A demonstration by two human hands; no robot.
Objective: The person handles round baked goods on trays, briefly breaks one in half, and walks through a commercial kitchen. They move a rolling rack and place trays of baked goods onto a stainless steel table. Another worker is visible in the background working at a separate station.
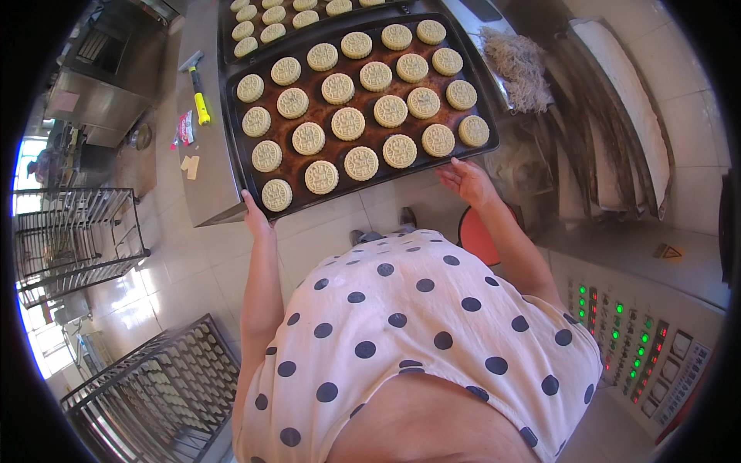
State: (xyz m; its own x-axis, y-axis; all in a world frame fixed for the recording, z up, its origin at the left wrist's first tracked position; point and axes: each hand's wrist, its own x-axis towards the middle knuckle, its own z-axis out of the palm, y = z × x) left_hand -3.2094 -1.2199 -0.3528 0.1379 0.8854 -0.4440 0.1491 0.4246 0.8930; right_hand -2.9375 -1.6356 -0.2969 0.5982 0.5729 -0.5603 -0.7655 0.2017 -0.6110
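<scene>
A dark baking tray (399,169) lies before me, its near edge jutting past the steel table (202,191). Several rows of round, fluted pastries (348,124) with stamped tops sit on it. My left hand (259,219) grips the near left corner, thumb at the rim and fingers partly hidden below. Against the near edge, towards the right, my right hand (472,182) touches the rim with a fingertip; its other fingers are spread apart below the edge. Beyond lies a second tray (278,41) of similar pastries, cut off by the top of the view.
A yellow-and-black scraper (198,95) and a red packet (185,128) lie left of the tray. Grey stringy material (518,66) rests at right. Tray racks (156,382) stand at lower left. A red round stool (486,234) is near my right arm, beside a lit control panel (637,341).
</scene>
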